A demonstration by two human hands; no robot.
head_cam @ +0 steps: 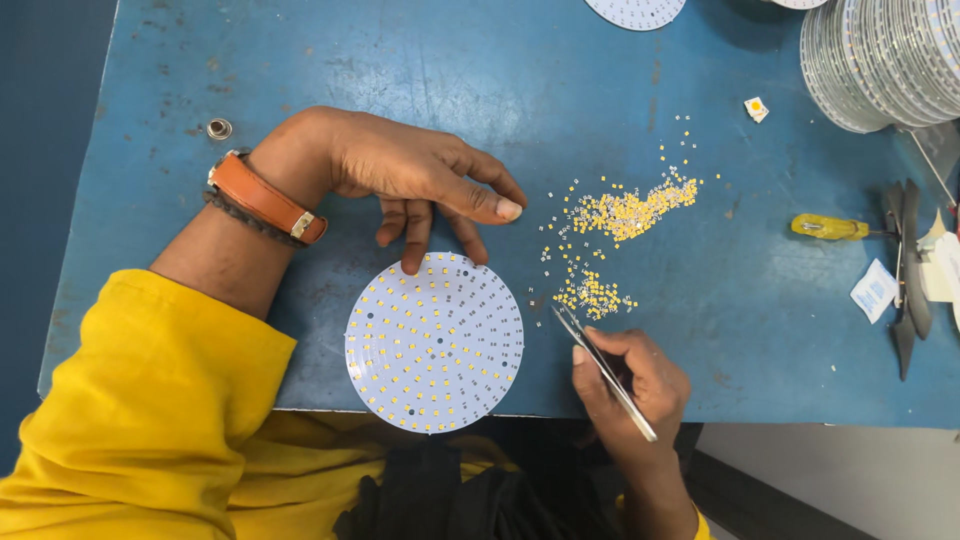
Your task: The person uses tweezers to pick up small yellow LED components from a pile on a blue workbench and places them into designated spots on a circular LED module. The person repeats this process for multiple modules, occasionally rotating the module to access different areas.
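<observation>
Picking chips one at a time goes best if you keep the tweezers (603, 370) low and nearly flat to the table (300, 60), so the tips slide under a single piece in the yellow chip pile (610, 225) rather than scattering it. Your right hand (635, 380), at lower right of centre, pinches the tweezers between thumb and forefinger, wrist bent up from the bottom edge; the tips sit just beside the pile's lower cluster (whether they hold a chip is too small to tell). Squeeze lightly; a hard grip would likely flick the part away.

Your left hand (410, 180) reaches in from the left of the frame, knuckles raised, fingers loose and grasping nothing, with the middle fingertip pressing the upper rim of the round board (435, 340). Keep that pressure on: the board lies at bottom centre and overhangs the table's near edge, so it could tip.
</observation>
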